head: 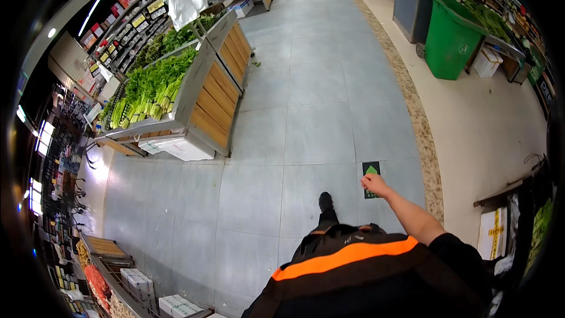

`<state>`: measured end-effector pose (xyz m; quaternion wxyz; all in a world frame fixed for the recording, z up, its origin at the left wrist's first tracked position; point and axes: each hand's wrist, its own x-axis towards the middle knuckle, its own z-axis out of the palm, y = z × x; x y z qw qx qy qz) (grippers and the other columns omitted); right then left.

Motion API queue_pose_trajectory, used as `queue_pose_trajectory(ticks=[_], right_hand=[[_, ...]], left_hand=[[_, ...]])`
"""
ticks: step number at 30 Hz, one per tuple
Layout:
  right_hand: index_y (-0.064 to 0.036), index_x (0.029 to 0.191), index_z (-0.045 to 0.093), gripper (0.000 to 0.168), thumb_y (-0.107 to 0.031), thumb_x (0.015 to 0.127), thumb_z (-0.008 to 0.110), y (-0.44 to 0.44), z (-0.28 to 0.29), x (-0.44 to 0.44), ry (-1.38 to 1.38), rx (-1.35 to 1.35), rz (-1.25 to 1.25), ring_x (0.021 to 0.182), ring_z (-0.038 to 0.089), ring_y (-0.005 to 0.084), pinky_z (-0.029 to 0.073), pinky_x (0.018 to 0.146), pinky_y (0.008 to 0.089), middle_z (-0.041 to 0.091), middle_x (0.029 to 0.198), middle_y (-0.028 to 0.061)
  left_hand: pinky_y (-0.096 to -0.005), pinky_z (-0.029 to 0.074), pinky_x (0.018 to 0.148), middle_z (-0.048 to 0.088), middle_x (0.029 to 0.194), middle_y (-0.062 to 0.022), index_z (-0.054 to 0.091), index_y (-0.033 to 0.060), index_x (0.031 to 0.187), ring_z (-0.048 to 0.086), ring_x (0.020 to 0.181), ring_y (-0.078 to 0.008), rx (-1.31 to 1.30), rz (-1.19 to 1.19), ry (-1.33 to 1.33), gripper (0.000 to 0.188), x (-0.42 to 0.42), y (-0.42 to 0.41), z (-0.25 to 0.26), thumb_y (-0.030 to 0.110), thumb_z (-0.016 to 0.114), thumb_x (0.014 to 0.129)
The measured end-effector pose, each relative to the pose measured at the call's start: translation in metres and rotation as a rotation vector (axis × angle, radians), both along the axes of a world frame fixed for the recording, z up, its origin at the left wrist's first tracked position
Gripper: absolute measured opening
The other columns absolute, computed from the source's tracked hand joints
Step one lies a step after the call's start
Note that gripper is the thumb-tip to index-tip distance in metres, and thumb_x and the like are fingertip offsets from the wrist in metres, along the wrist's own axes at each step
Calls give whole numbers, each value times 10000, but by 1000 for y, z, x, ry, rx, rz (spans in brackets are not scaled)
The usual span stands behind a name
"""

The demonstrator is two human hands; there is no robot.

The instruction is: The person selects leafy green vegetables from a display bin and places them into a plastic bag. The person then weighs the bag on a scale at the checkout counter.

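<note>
My right hand [374, 184] hangs in front of me at the end of a bare forearm, its fingers curled in with nothing visible in them. Below it on the floor is a dark exit sign [371, 166] with a green arrow, partly covered by the hand. My left hand is out of view. Ahead lies a grey tiled floor [318, 128], where one black shoe [325, 201] shows. To the left, a produce stand [213, 101] with wood-slat sides and a metal rim bears bunches of celery [152, 86] and other leafy greens.
A green wheeled bin [454, 37] stands at the upper right beside a pillar [408, 9]. White plastic bags [183, 2] hang above the stand; a white foam box [187, 146] sits under it. Cartons [139, 285] lie at lower left. A taped box [491, 234] is close on the right.
</note>
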<state>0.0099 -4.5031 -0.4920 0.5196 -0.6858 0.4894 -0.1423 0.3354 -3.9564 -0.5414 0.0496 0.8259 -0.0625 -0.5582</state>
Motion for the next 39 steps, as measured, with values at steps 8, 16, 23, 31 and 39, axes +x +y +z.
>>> queue_pose_trajectory(ticks=[8, 16, 23, 31, 39], right_hand=[[-11, 791, 705, 323, -281, 888, 556, -189, -3, 4, 658, -17, 436, 670, 660, 243, 524, 634, 391, 702, 750, 111], [-4, 713, 652, 281, -162, 886, 497, -367, -36, 18, 668, 624, -18, 543, 613, 222, 510, 530, 343, 637, 638, 120], [-3, 675, 642, 283, -205, 846, 543, -694, -53, 199, 411, 416, -41, 515, 578, 195, 473, 502, 345, 616, 608, 102], [0, 778, 668, 318, -275, 882, 547, -997, -9, 509, 126, -9, 161, 670, 627, 205, 495, 636, 357, 671, 719, 113], [8, 844, 693, 304, -260, 882, 555, -1174, -13, 590, 529, -171, 566, 651, 630, 187, 514, 629, 371, 682, 723, 93]], left_hand=[[-332, 553, 614, 701, 986, -133, 629, 12, 1104, 691, 827, -222, -484, 677, 92, 239, 176, -392, -13, 172, 562, 940], [-309, 549, 762, 698, 1010, -105, 598, -21, 1168, 674, 870, -204, -1007, 102, -52, 304, 292, -805, 82, -46, 537, 871], [-472, 526, 848, 698, 1078, -176, 722, 77, 1050, 666, 995, -331, -315, -391, -79, 317, 355, -797, 7, 327, 626, 881], [-388, 531, 729, 697, 1017, -150, 661, 35, 1099, 673, 882, -271, -110, 164, 2, 278, 407, -916, -20, 224, 577, 914], [-304, 535, 610, 697, 957, -124, 601, -6, 1149, 680, 770, -210, -517, 912, 93, 250, 590, -1201, -24, 121, 529, 946]])
